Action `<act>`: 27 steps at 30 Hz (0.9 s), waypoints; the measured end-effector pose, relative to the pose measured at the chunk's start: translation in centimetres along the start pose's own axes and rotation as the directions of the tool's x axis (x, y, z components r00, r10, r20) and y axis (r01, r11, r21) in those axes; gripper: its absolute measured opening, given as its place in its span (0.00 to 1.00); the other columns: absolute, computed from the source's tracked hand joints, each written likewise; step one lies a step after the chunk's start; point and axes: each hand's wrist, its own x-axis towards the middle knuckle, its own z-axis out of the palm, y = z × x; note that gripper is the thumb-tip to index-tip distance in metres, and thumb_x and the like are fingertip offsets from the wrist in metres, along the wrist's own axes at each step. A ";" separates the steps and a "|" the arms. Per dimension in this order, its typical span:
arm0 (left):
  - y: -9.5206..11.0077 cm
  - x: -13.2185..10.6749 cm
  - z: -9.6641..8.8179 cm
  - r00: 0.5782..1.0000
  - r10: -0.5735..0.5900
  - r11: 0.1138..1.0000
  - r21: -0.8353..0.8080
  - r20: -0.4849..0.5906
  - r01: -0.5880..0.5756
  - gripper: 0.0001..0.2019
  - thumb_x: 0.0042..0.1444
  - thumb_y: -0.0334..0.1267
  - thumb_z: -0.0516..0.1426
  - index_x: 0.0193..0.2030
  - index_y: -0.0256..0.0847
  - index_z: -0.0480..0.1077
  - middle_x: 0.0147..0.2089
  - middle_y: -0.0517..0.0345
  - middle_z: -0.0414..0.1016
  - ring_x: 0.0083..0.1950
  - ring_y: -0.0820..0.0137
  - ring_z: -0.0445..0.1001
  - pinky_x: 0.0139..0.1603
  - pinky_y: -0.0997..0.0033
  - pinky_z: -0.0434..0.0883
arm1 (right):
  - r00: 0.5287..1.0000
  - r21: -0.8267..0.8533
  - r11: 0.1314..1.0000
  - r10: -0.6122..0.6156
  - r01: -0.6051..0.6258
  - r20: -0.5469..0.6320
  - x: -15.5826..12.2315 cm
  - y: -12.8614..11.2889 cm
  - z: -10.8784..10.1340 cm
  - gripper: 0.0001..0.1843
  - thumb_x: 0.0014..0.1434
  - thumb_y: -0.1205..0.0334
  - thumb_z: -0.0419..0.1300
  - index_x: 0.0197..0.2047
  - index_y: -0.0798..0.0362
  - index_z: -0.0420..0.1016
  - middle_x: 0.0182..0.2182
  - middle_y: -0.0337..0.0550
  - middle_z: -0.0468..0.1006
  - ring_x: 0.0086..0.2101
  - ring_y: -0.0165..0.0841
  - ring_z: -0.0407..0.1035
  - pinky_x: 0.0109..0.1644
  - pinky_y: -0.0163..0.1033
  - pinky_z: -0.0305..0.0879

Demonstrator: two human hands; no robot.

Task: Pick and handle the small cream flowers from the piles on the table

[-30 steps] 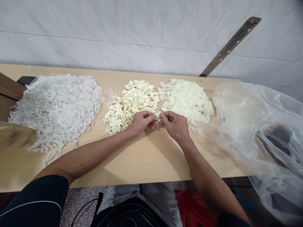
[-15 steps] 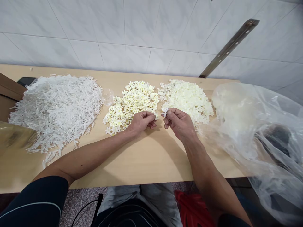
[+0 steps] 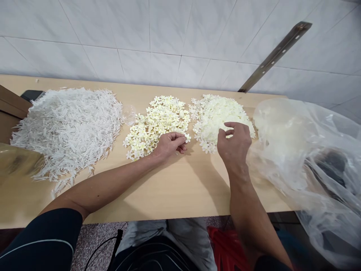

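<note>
- We work at a wooden table [image 3: 175,192] set against a tiled wall, and three heaps on it show how much stock there is.
- Largest is the clear plastic bag [image 3: 304,158] slumped over the table's right end; what it holds is too blurred to tell.
- Next, the heap of white plastic stems [image 3: 67,126] on the left looks full and undisturbed (none of it sits near our hands), so we judge that part barely touched.
- The pile of yellow-centred flowers [image 3: 159,122] lies in the middle, and the pile of plain cream petals [image 3: 218,114] lies just beside it on the right; both are still large, so much seems left to do.
- We cannot make out any separate heap of finished pieces.
- Our left hand [image 3: 169,145] rests at the near edge of the yellow-centred pile, fingers curled shut on one small flower [image 3: 187,137] pinched at the fingertips.
- Our right hand [image 3: 234,145] hovers over the near edge of the cream petals, thumb and forefinger parted (loosely, nothing visible between them).
</note>
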 end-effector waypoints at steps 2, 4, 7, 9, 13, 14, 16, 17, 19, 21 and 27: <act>-0.1 0.0 0.0 1.000 0.001 1.000 0.015 -0.006 -0.001 0.08 0.53 0.36 0.68 0.35 0.32 0.77 0.28 0.52 0.79 0.25 0.73 0.76 0.25 0.75 0.72 | 0.998 0.031 0.998 -0.054 0.053 0.035 -0.4 -0.5 0.1 0.10 0.63 0.61 0.63 0.47 0.53 0.79 0.47 0.52 0.81 0.31 0.35 0.75 0.36 0.42 0.74; -0.1 -0.1 0.1 1.000 0.003 0.999 0.040 -0.015 -0.003 0.08 0.54 0.37 0.67 0.35 0.33 0.77 0.26 0.53 0.79 0.24 0.73 0.75 0.26 0.76 0.72 | 0.976 0.138 0.987 -0.111 0.086 0.187 -1.3 -1.7 0.7 0.08 0.66 0.58 0.63 0.46 0.51 0.80 0.41 0.47 0.83 0.31 0.34 0.75 0.34 0.40 0.73; 0.0 -0.2 0.1 1.000 0.016 0.997 0.075 -0.023 -0.014 0.08 0.56 0.37 0.67 0.36 0.33 0.78 0.25 0.54 0.79 0.24 0.74 0.75 0.27 0.76 0.72 | 0.917 0.224 0.962 -0.227 0.158 0.328 -2.8 -3.2 1.7 0.07 0.65 0.58 0.65 0.44 0.51 0.81 0.39 0.45 0.84 0.30 0.33 0.75 0.37 0.40 0.73; 0.1 -0.2 0.1 1.000 0.022 0.997 0.080 -0.019 -0.020 0.07 0.57 0.37 0.66 0.35 0.33 0.78 0.26 0.54 0.79 0.24 0.74 0.75 0.27 0.77 0.72 | 0.906 0.227 0.959 -0.245 0.172 0.347 -3.4 -3.6 2.1 0.06 0.66 0.59 0.65 0.42 0.50 0.82 0.37 0.45 0.84 0.31 0.34 0.76 0.38 0.40 0.73; 0.1 -0.3 0.2 1.000 0.012 0.998 0.059 0.002 -0.012 0.09 0.57 0.38 0.66 0.36 0.33 0.78 0.26 0.53 0.79 0.24 0.74 0.75 0.27 0.76 0.71 | 0.910 0.174 0.974 -0.198 0.142 0.363 -3.4 -3.6 2.2 0.07 0.66 0.58 0.66 0.39 0.50 0.84 0.34 0.44 0.85 0.32 0.37 0.78 0.39 0.41 0.72; 0.1 -0.3 0.2 1.000 0.011 0.999 0.053 0.005 -0.012 0.09 0.57 0.39 0.67 0.36 0.32 0.79 0.26 0.53 0.79 0.24 0.74 0.75 0.27 0.76 0.72 | 0.911 0.163 0.979 -0.178 0.125 0.372 -3.3 -3.6 2.1 0.07 0.66 0.58 0.66 0.39 0.50 0.85 0.33 0.44 0.85 0.32 0.37 0.78 0.39 0.41 0.72; 0.2 -0.4 0.2 1.000 0.013 0.999 0.043 0.005 -0.013 0.10 0.56 0.39 0.67 0.37 0.32 0.79 0.27 0.53 0.79 0.24 0.74 0.75 0.28 0.75 0.72 | 0.907 0.161 0.984 -0.141 0.082 0.398 -3.2 -3.7 1.9 0.08 0.66 0.58 0.65 0.38 0.50 0.85 0.33 0.44 0.86 0.32 0.38 0.78 0.38 0.41 0.71; 0.2 -0.4 0.3 1.000 0.012 0.999 0.039 0.006 -0.012 0.10 0.56 0.39 0.67 0.37 0.32 0.79 0.27 0.52 0.79 0.25 0.74 0.76 0.28 0.75 0.72 | 0.903 0.168 0.984 -0.127 0.063 0.410 -3.2 -3.8 1.8 0.09 0.67 0.58 0.64 0.38 0.50 0.85 0.32 0.44 0.86 0.32 0.38 0.78 0.38 0.41 0.71; 0.3 -0.5 0.3 1.000 0.007 1.000 0.029 0.008 -0.007 0.11 0.55 0.39 0.68 0.38 0.32 0.79 0.27 0.52 0.80 0.25 0.73 0.76 0.28 0.76 0.72 | 0.901 0.179 0.983 -0.112 0.039 0.419 -3.2 -4.0 1.6 0.10 0.67 0.57 0.63 0.37 0.50 0.85 0.31 0.44 0.86 0.31 0.37 0.78 0.37 0.41 0.70; 0.3 -0.6 0.3 1.000 0.007 1.000 0.013 0.016 -0.008 0.11 0.54 0.39 0.68 0.38 0.32 0.80 0.28 0.52 0.80 0.26 0.73 0.77 0.28 0.76 0.72 | 0.902 0.179 0.983 -0.113 0.041 0.416 -3.2 -4.1 1.5 0.11 0.67 0.57 0.63 0.37 0.50 0.85 0.30 0.43 0.85 0.30 0.37 0.77 0.36 0.40 0.69; 0.1 -0.6 0.0 0.999 0.019 1.000 0.000 0.048 -0.019 0.13 0.53 0.41 0.70 0.39 0.32 0.80 0.29 0.51 0.81 0.27 0.73 0.77 0.31 0.75 0.74 | 0.902 0.139 0.985 -0.149 0.101 0.405 -3.4 -3.9 1.6 0.10 0.66 0.60 0.61 0.36 0.49 0.84 0.30 0.43 0.85 0.29 0.36 0.75 0.35 0.39 0.66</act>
